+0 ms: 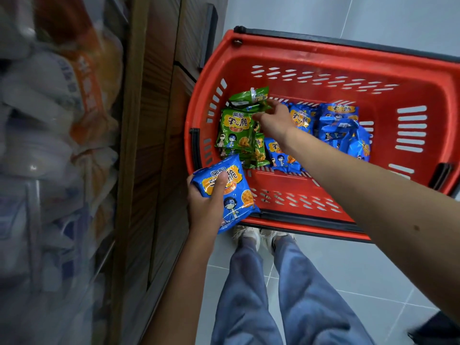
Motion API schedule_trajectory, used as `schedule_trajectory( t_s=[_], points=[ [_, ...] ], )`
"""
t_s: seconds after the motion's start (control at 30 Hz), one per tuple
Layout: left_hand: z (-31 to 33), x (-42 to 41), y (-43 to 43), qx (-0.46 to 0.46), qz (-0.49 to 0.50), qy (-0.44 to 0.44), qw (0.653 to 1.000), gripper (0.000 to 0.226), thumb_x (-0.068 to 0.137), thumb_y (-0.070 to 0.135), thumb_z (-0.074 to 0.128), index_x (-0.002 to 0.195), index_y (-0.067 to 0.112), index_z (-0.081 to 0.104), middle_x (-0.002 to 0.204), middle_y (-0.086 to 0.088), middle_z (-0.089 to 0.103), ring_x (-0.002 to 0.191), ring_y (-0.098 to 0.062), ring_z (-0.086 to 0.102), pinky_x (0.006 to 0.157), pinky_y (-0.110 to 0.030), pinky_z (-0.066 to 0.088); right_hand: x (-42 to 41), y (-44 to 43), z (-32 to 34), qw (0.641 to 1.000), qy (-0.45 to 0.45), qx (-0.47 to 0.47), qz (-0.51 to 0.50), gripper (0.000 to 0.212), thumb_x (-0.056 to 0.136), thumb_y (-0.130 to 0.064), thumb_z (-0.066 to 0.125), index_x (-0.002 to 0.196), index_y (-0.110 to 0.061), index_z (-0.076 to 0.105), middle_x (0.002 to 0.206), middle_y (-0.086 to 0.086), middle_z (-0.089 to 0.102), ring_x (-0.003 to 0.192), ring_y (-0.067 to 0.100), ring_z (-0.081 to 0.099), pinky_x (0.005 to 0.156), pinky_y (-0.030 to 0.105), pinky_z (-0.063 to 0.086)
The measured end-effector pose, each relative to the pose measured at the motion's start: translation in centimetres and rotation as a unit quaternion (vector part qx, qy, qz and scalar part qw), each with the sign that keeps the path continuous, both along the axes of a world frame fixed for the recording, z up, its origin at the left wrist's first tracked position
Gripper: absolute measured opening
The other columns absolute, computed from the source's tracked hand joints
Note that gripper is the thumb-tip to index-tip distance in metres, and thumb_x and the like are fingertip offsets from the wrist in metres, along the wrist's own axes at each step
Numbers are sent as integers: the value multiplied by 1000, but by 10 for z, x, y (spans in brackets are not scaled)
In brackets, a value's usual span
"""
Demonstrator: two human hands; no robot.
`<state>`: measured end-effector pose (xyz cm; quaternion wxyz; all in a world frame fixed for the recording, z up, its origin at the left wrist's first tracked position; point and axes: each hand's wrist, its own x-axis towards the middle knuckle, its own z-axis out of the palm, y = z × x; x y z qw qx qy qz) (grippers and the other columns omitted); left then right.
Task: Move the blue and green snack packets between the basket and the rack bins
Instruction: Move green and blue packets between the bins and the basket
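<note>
Basket [323,56] well stocked: greens [234,130] at 10 o'clock, blues [338,120] at 3. Left hand [206,205] grips blue packet [236,195]; right hand [276,120] on greens, grip unclear.

What we see round the edges
At our left, blurred white and orange bags [62,95] sit beside a wooden panel [159,120]; pale grey floor tiles [373,282] lie below; a dark shape [438,327] shows lower right.
</note>
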<state>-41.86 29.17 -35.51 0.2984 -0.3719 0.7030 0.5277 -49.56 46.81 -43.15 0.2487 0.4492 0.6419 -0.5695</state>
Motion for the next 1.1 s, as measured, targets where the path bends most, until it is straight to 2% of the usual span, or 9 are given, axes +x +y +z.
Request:
schedule_trajectory(
  t_s=[0.1,0.2,0.33,0.5,0.63,0.73,0.87,0.97,1.1],
  points=[
    [2,-2,3,0,3,3,1000,36,83,32,69,113,24,51,97,5,67,82,-12,69,69,-33,58,16,-2,13,1000,-9,1,-13,41,91,-16,57,130,-10,45,104,6,56,72,14,52,57,20,39],
    [5,-7,8,9,7,5,1000,34,85,30,67,114,22,51,100,1,67,86,-15,68,73,-34,57,41,-8,38,998,7,-61,-31,14,96,-22,49,106,-14,54,98,5,60,68,13,54,60,21,41],
    [13,-16,26,28,-9,23,999,38,87,22,65,120,11,49,110,-9,65,93,-23,67,79,-39,57,79,-22,73,989,-12,-143,-42,30,96,-30,46,107,-7,62,90,3,66,68,13,57,68,27,44],
    [12,-18,48,53,-77,24,995,33,89,15,61,118,13,45,119,-13,61,108,-30,61,95,-50,48,113,-28,91,985,39,-158,-61,18,90,-21,59,105,-13,64,94,-2,68,76,1,63,64,8,45],
    [4,-16,58,70,-109,7,992,39,91,21,59,125,16,40,126,-8,58,114,-28,58,100,-48,44,117,-15,85,985,44,-136,-96,11,90,-17,60,99,-13,64,83,-5,66,61,-8,60,52,6,43],
    [-3,-14,63,46,-124,-2,991,51,92,34,56,135,17,35,130,-2,55,114,-20,57,100,-40,45,115,-3,75,976,25,-158,-147,5,90,-18,60,91,-14,62,77,-4,66,57,-3,63,49,12,48],
    [-19,-15,64,-11,-111,-16,994,44,98,37,42,137,18,33,119,3,48,106,-14,48,85,-24,35,109,21,47,970,-27,-140,-197,33,88,-28,63,114,-9,55,112,2,57,103,11,56,80,29,55],
    [-31,-16,58,-26,-107,-17,994,38,99,24,44,135,16,35,117,1,52,103,-17,53,84,-27,42,107,39,19,950,-49,-105,-289,25,88,-24,63,108,-13,52,105,2,56,100,17,56,65,25,53],
    [-48,-13,53,-25,-129,-10,991,35,97,14,48,131,14,39,96,10,56,93,-17,58,76,-27,49,112,54,-27,951,-112,-48,-286,48,90,-16,61,134,-13,40,138,5,43,120,20,46,74,29,51]
  ],
)
